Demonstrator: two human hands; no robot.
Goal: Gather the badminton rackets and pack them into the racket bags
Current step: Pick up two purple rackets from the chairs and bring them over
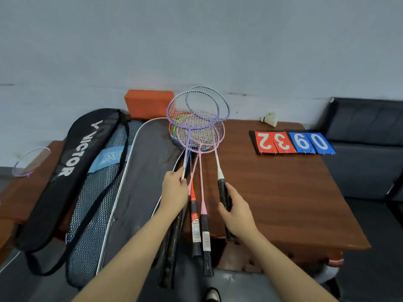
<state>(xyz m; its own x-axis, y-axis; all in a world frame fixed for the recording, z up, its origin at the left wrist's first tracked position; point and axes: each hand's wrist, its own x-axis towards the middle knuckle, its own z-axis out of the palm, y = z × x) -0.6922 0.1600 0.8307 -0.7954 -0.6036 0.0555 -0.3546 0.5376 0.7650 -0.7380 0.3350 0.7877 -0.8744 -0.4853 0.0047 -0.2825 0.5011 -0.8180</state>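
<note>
Rackets bunched at table's left edge, one in each hand.

Racket bundle fanned, heads overlapping toward far-left part of table, handles overhanging near edge. Left hand curled round purple racket's shaft; right hand wrapped on black grip of white racket. Open grey bag just left, touching bundle; Victor bag and mesh bag further left. Probably best: square handles together, stack heads flat, slide in head first. Stray racket far left. Scoreboard, shuttlecock at far edge.
</note>
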